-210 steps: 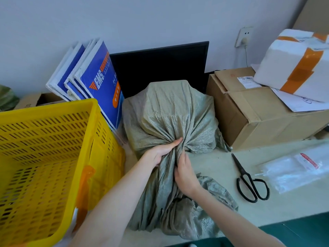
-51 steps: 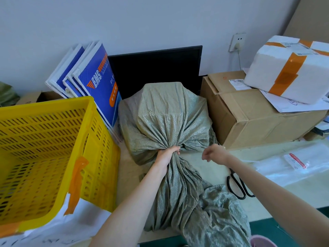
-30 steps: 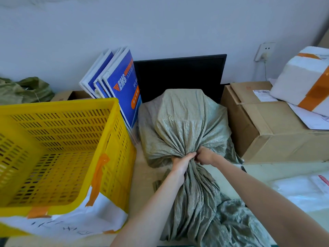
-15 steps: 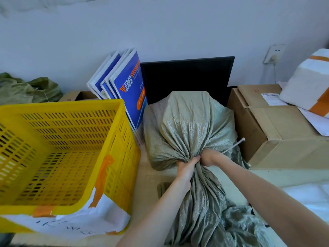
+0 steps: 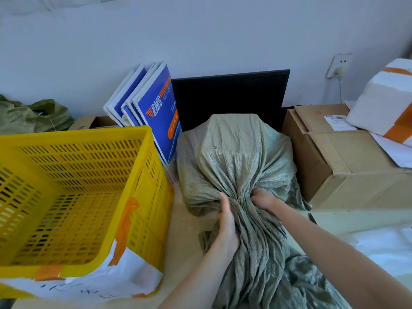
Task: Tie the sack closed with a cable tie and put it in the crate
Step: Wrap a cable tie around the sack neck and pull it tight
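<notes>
A grey-green woven sack point(image 5: 234, 157) lies on the table, its full body toward the wall and its loose mouth trailing toward me. My left hand point(image 5: 227, 224) clasps the gathered neck from the left. My right hand point(image 5: 263, 199) is pushed into the folds on the right side of the neck, fingers buried in the fabric. The white cable tie it carried is hidden there. The yellow slotted crate point(image 5: 73, 132) stands empty just left of the sack, with orange tape and a white paper on its front wall.
Blue folders point(image 5: 156, 112) and a black monitor point(image 5: 229, 97) stand behind the sack. A cardboard box point(image 5: 334, 163) with a white taped box point(image 5: 383, 108) on it sits close on the right. Clear plastic bags point(image 5: 379, 248) lie front right. Another green sack point(image 5: 33, 117) lies far left.
My right hand fetched a white cable tie from the right and brought it to the sack's neck. The tie's end showed half a second ago and is now hidden. My left hand slid lower.
</notes>
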Available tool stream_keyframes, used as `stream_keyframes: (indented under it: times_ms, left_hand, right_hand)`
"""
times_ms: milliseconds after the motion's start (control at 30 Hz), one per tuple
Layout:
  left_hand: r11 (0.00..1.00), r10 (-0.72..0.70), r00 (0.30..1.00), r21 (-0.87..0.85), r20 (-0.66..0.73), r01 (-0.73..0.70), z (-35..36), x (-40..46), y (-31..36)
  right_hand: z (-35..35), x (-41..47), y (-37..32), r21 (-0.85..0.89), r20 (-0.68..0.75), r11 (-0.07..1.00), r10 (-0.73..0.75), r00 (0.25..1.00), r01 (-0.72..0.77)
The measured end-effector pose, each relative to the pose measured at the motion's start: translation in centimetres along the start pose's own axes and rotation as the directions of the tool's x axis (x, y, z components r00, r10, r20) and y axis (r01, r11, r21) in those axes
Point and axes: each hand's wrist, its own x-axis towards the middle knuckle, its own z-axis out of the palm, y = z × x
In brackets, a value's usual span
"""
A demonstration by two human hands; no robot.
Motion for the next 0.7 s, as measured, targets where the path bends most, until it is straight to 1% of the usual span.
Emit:
stream_keyframes:
  times_ms: [33,67,100,133,167,200,233,300,367,467,533,600,633,700]
  left_hand:
    - [0.986,-0.036,0.999,-0.163,0.035,0.042,-0.4,0.4,0.0]
    - [0.952,-0.049,0.999,-0.301,0.019,0.053,-0.8,0.5,0.3]
    - [0.927,-0.053,0.997,-0.373,-0.051,0.03,-1.5,1.6,0.4]
    - [0.916,-0.055,0.992,-0.402,-0.117,0.004,-2.1,2.3,0.8]
    - [0.929,-0.03,0.983,-0.368,-0.182,-0.04,-2.9,3.2,1.1]
    - [0.943,0.007,0.977,-0.324,-0.214,-0.078,-3.4,3.8,1.6]
    - [0.949,0.059,0.972,-0.289,-0.229,-0.125,-3.8,4.3,2.1]
    - [0.954,0.117,0.968,-0.245,-0.221,-0.171,-4.3,5.1,3.3]
    - [0.964,0.105,0.973,-0.218,-0.206,-0.151,-4.6,5.6,4.2]
    - [0.962,0.036,0.984,-0.259,-0.176,-0.082,-5.2,6.4,4.6]
    - [0.954,0.056,0.977,-0.276,-0.208,-0.114,-5.3,6.4,4.4]
    - [0.943,0.163,0.936,-0.231,-0.311,-0.24,-5.3,6.5,4.0]
    - [0.928,0.253,0.895,-0.168,-0.367,-0.332,-5.5,6.5,3.9]
    - [0.873,0.424,0.8,-0.044,-0.425,-0.486,-5.5,6.2,4.1]
  right_hand:
    - [0.1,0.1,-0.1,-0.001,0.001,1.0,-0.005,1.0,0.005]
    - [0.2,0.4,0.0,0.012,0.003,1.0,-0.004,1.0,0.004]
    - [0.3,0.7,0.1,0.035,-0.008,0.999,-0.011,1.0,0.011]
    - [0.3,1.0,0.2,0.055,-0.019,0.998,-0.009,1.0,0.01]
    - [0.4,1.3,0.3,0.067,-0.026,0.998,-0.013,1.0,0.015]
    - [0.4,1.5,0.4,0.07,-0.026,0.997,-0.02,0.999,0.021]
    - [0.4,1.6,0.4,0.076,-0.031,0.997,-0.03,0.999,0.032]
    - [0.4,1.7,0.4,0.096,-0.044,0.994,-0.05,0.998,0.054]
    - [0.4,1.8,0.4,0.085,-0.055,0.995,-0.055,0.997,0.059]
    - [0.4,1.5,0.1,0.011,-0.094,0.998,-0.067,0.993,0.069]
    - [0.4,1.0,-0.3,-0.088,-0.137,0.993,-0.09,0.986,0.079]
    - [0.1,0.6,-0.5,-0.253,-0.168,0.963,-0.137,0.976,0.092]
    - [-0.2,0.5,-0.5,-0.344,-0.173,0.934,-0.168,0.97,0.101]
    - [-1.1,0.3,-0.4,-0.461,-0.169,0.883,-0.183,0.969,0.087]
